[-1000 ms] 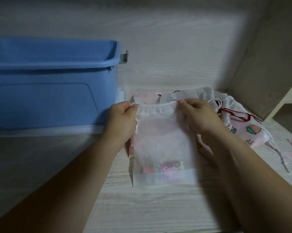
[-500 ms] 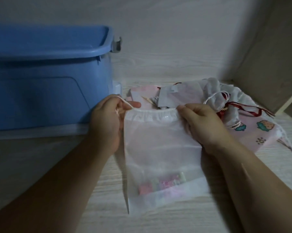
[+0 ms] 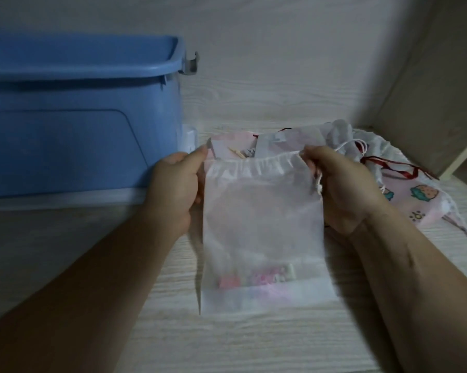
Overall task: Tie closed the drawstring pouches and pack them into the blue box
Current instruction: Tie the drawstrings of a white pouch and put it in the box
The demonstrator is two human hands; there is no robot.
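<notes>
A sheer white drawstring pouch (image 3: 262, 224) hangs upright in front of me, its bottom resting on the wooden surface, with small pink and white items showing through near the bottom. My left hand (image 3: 177, 189) grips its top left corner. My right hand (image 3: 340, 189) pinches the top right corner, where a white cord end dangles. The pouch's top edge is gathered between both hands. The blue box (image 3: 81, 117) stands open at the left, just beyond my left hand.
A heap of other pouches (image 3: 404, 189) lies behind and to the right, one pink with strawberry prints, with red and white cords trailing. A wall runs behind, and a wooden panel (image 3: 428, 90) closes in the right side.
Both hands have moved apart along the pouch's top edge, and the top now looks more gathered. The view has shifted slightly, and the pouch stays in the same spot.
</notes>
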